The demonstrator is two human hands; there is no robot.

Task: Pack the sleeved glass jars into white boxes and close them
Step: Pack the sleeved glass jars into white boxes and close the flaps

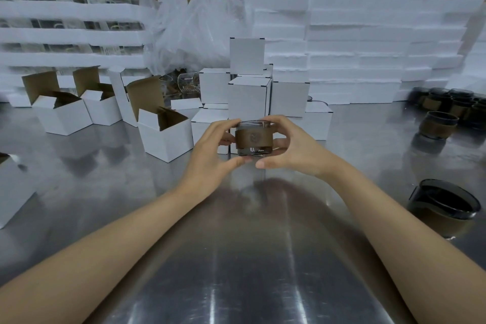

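A glass jar with a brown sleeve (253,138) is held upright above the steel table (236,258), in the middle of the view. My left hand (217,151) grips its left side and my right hand (289,147) grips its right side, thumbs under the base. An open white box (165,134) with its brown-lined lid up stands just left of my hands. Two more open white boxes (61,116) stand at the far left. Closed white boxes (249,98) are stacked right behind the jar.
More sleeved jars (438,125) stand at the right, one close by (444,208) near the table's right edge, a cluster (452,102) farther back. White foam slabs (368,47) form a wall behind. Crumpled clear plastic (194,26) and bare glasses (184,84) lie at the back centre.
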